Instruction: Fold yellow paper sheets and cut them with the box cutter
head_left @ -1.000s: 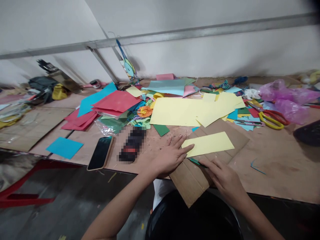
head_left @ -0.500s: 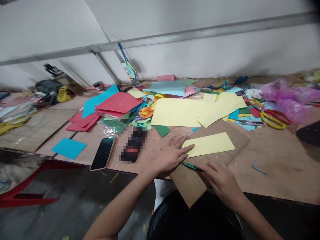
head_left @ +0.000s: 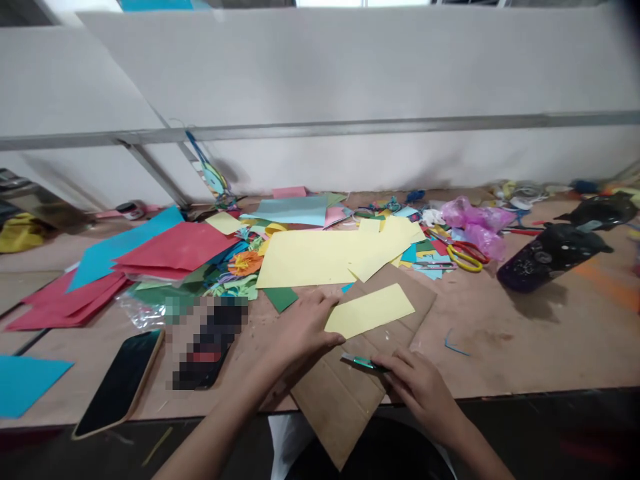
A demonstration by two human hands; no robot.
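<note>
A narrow yellow paper (head_left: 373, 311) lies slantwise on a brown cardboard sheet (head_left: 345, 407) that juts over the table's front edge. My left hand (head_left: 313, 327) grips the paper's left end, the thumb at its lower corner and the fingers by its upper side. Just below the paper, my right hand (head_left: 417, 383) is closed around a green utility knife (head_left: 363, 361), its blade pointing left toward my left thumb. The blade appears apart from the paper. Behind the cardboard lies a larger yellow sheet (head_left: 310, 259).
Red sheets (head_left: 175, 247), a blue sheet (head_left: 30, 383) and a phone (head_left: 120, 380) lie to the left. Yellow-handled scissors (head_left: 465, 257), pink plastic bags (head_left: 483, 227) and a dark tumbler (head_left: 550, 257) are at the right. A white wall (head_left: 320, 73) stands behind.
The view has swung right and up, bringing the tumbler in. My left hand has shifted to the paper's left end. The knife has come away from the paper's lower edge, so more blade shows.
</note>
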